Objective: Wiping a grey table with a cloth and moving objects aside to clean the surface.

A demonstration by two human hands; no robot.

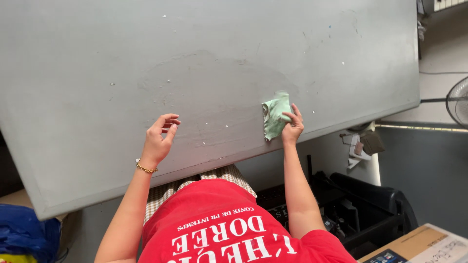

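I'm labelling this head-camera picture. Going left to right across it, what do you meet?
Blue bag → left hand with gold bracelet → green cloth → right hand gripping it → black bin → fan, all around the grey table.

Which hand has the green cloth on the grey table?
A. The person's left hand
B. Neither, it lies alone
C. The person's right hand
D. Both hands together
C: the right hand grips the green cloth on the grey table, while the left hand is empty.
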